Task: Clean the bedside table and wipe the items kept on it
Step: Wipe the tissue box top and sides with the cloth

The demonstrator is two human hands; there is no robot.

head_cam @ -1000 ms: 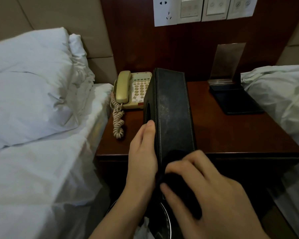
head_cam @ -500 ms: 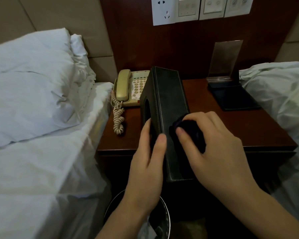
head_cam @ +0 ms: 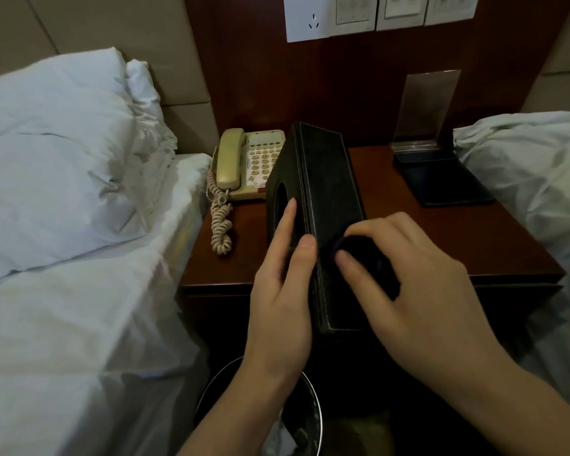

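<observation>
A black leather tissue box with white stitching is held on its side above the front of the dark wooden bedside table, its oval opening facing left. My left hand grips its near left edge, thumb on the upper face. My right hand presses a dark cloth onto the box's upper face. At the table's back left sits a cream telephone with a coiled cord. A black pad lies at the back right, with a clear sign holder behind it.
White-sheeted beds flank the table, with pillows on the left one and bedding on the right. A waste bin stands on the floor below the box. Wall sockets and switches are mounted above the table.
My right hand with the cloth has slid from the box's near end up to the middle of its upper face. The left hand has shifted its grip along the left edge.
</observation>
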